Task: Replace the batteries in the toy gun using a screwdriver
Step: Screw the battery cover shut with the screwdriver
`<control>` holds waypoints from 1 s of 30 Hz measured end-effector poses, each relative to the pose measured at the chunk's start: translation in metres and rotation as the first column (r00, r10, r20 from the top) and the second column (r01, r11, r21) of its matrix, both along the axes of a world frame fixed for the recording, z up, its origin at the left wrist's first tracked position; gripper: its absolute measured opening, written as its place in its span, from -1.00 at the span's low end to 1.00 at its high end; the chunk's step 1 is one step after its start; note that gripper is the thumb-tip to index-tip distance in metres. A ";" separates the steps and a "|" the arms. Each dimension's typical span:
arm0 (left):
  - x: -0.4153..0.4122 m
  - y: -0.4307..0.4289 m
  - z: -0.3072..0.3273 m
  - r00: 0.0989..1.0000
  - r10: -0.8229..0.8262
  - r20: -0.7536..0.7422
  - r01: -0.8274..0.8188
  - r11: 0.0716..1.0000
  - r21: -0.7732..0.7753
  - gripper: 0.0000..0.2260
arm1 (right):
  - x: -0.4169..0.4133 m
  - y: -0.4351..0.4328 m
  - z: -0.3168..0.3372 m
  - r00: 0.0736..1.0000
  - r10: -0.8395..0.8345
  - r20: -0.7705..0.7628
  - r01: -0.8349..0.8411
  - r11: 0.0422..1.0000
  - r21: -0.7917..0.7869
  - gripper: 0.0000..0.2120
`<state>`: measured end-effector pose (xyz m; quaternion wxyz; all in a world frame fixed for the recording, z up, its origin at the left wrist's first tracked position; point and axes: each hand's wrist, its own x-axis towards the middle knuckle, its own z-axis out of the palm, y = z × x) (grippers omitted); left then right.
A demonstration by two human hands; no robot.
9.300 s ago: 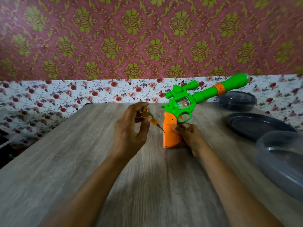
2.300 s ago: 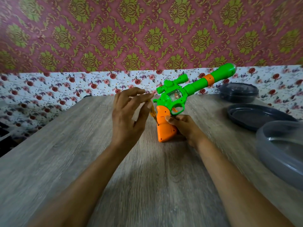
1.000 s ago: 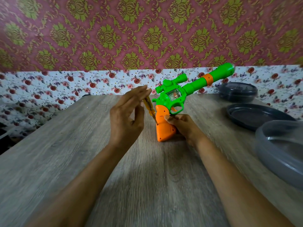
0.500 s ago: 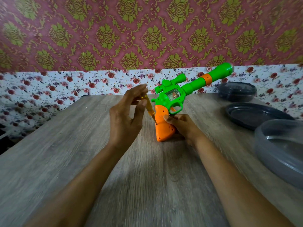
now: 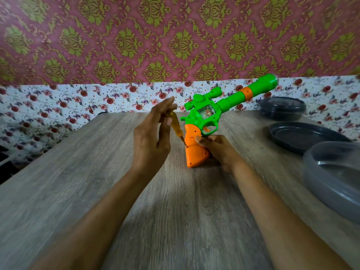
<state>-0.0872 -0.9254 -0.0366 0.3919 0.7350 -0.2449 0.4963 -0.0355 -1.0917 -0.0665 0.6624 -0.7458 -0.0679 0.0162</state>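
A green toy gun (image 5: 206, 115) with an orange grip stands butt-down on the wooden table (image 5: 78, 182), barrel slanting up to the right. My right hand (image 5: 218, 149) grips the orange handle from the right and steadies it. My left hand (image 5: 152, 137) holds a small yellow screwdriver (image 5: 176, 127) between thumb and straightened fingers. The screwdriver slants down to the right, and its tip rests on the left face of the orange grip, at a small hole.
At the right stand a dark round lidded container (image 5: 282, 108) near the wall, a dark round lid or plate (image 5: 303, 137) in front of it, and a translucent grey bowl (image 5: 335, 178) at the table's right edge. A floral-papered wall closes the far side.
The left hand's fingers have straightened again along the screwdriver handle, as in a turning motion. The gun, the right hand and the screwdriver tip stay in place.
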 end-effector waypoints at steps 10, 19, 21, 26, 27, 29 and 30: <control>0.002 -0.001 -0.001 0.997 0.028 0.073 -0.030 0.999 0.029 -0.82 | 0.002 0.000 -0.002 1.000 -0.006 0.008 0.006 1.000 0.007 -0.88; -0.002 -0.002 0.002 0.999 0.002 0.050 -0.003 1.000 0.022 -0.76 | 0.005 -0.001 -0.003 1.000 0.002 -0.002 -0.002 1.000 -0.009 -0.86; -0.001 -0.003 0.001 0.998 0.001 0.066 -0.002 1.000 0.013 -0.80 | 0.006 -0.001 -0.004 1.000 -0.005 0.011 0.005 1.000 -0.015 -0.83; 0.001 -0.001 -0.001 0.997 0.037 0.065 -0.037 0.999 0.001 -0.79 | 0.009 -0.001 -0.006 1.000 -0.012 0.010 0.012 1.000 -0.022 -0.83; 0.000 -0.001 0.000 0.997 0.044 0.056 -0.044 0.999 -0.005 -0.76 | 0.010 -0.001 -0.006 1.000 -0.011 0.008 0.011 1.000 -0.025 -0.84; -0.002 -0.001 0.000 0.998 0.048 0.047 -0.048 0.999 -0.002 -0.73 | 0.009 0.000 -0.005 1.000 -0.007 0.007 0.007 1.000 -0.029 -0.85; -0.002 0.000 0.001 0.998 0.038 0.047 -0.038 0.999 0.003 -0.73 | 0.009 0.000 -0.004 1.000 -0.006 0.007 0.006 1.000 -0.027 -0.85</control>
